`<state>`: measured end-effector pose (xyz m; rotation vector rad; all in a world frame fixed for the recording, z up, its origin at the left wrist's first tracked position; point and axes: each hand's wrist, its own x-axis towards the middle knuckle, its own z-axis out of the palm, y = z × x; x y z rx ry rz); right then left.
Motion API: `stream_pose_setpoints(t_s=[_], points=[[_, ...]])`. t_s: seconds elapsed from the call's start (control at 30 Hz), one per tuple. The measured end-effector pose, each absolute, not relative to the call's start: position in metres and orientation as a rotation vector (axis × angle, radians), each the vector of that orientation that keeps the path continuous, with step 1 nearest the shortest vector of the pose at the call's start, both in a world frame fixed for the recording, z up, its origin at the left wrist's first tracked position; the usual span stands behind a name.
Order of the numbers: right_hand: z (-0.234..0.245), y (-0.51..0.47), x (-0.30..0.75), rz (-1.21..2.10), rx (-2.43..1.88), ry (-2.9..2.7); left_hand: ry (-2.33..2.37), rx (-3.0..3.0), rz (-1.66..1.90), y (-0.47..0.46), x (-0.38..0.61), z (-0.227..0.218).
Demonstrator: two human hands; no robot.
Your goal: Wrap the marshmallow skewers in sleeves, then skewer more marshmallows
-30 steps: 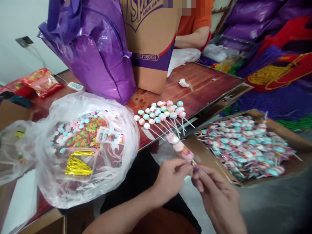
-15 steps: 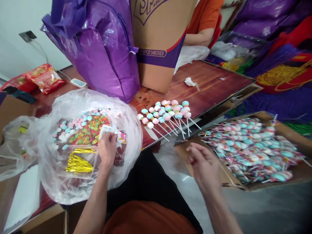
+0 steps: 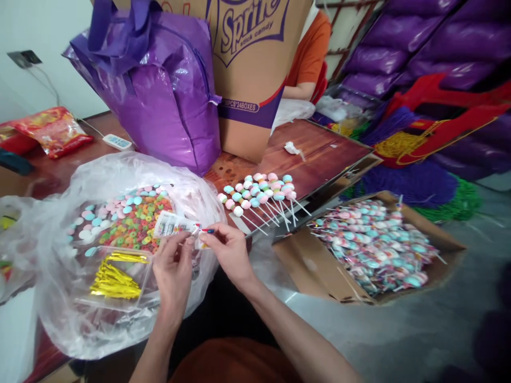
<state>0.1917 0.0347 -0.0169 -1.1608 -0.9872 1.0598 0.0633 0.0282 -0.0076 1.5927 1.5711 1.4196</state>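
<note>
A small printed plastic wrapper (image 3: pixel 166 223) is pinched between both hands above the spread plastic bag. My left hand (image 3: pixel 174 266) grips its lower edge with closed fingers. Thumb and fingers of my right hand (image 3: pixel 231 254) close on its right end. Under and beside the hands, the clear bag (image 3: pixel 96 181) bears loose pastel candies (image 3: pixel 106 213) and small fruit-coloured ring candies (image 3: pixel 136 226). A clear plastic box (image 3: pixel 146 282) with yellow twist ties (image 3: pixel 115 279) stands near my left wrist. Unwrapped candy sticks (image 3: pixel 259 194) lie in a group on the table beyond my right hand.
A carton (image 3: pixel 303 268) full of wrapped candy sticks (image 3: pixel 375 247) stands at the right. Behind the table's work area are a purple bag (image 3: pixel 171 96) and a tall printed carton (image 3: pixel 243 80). A person in an orange sleeve (image 3: pixel 313 53) sits behind them.
My right hand has come from beside the carton over to my left hand and now grips the wrapper too. The wrapper has been lifted slightly, and the view has shifted.
</note>
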Motion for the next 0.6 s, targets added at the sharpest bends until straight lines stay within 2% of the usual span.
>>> stream_pose_setpoints(t_s=[0.07, 0.2, 0.33, 0.6], points=[[-0.014, 0.035, 0.190, 1.064, -1.132, -0.911, 1.555, 1.335, 1.452, 0.020, 0.070, -0.011], [-0.011, 0.029, 0.196, 0.992, -1.172, -0.916, 1.189, 0.742, 1.189, 0.015, 0.080, -0.013], [-0.016, 0.023, 0.199, 0.973, -1.183, -0.972, 1.009, 0.287, 1.316, 0.027, 0.089, -0.007], [-0.027, 0.016, 0.207, 0.871, -1.267, -0.917, 1.069, 0.374, 1.448, 0.032, 0.104, -0.004]])
